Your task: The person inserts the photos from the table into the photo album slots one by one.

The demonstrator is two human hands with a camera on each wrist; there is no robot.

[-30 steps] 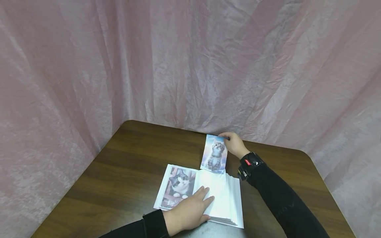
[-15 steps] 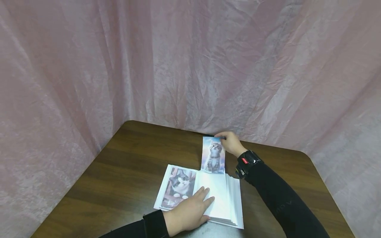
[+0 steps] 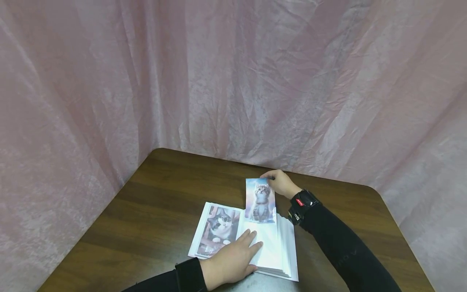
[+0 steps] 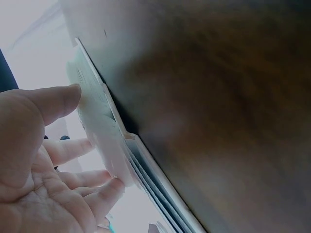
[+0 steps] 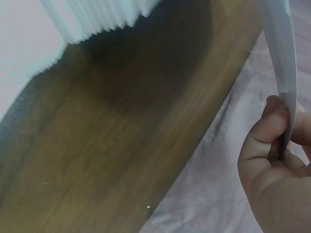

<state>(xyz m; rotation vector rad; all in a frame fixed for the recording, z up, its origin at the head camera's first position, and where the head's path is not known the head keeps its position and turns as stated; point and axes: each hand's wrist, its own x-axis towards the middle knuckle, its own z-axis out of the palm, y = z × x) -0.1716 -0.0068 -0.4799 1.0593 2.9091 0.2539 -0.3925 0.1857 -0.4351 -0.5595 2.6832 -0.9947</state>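
Note:
A photo album (image 3: 267,245) lies spread on the table in the head view. Its left page carries a grey-and-white cat photo (image 3: 220,225). My left hand (image 3: 233,259) rests on the lower inner part of the album, fingers straight and spread over the white right page; its fingertips touch the page in the left wrist view. With thumb and fingers, my right hand (image 3: 282,183) pinches the upper right corner of a kitten photo (image 3: 261,202). The photo's lower part overlaps the top of the right page. In the right wrist view the photo (image 5: 283,53) shows nearly edge-on, slightly bowed.
The brown wooden table (image 3: 160,190) has rounded far corners. A pink curtain (image 3: 226,81) hangs close behind its far edge. Several more album pages (image 3: 285,243) are stacked at the right side of the album.
My right hand has brought the kitten photo slightly left and then nearer, so more of it overlaps the right page, and it stands straighter. My left hand has stayed in place.

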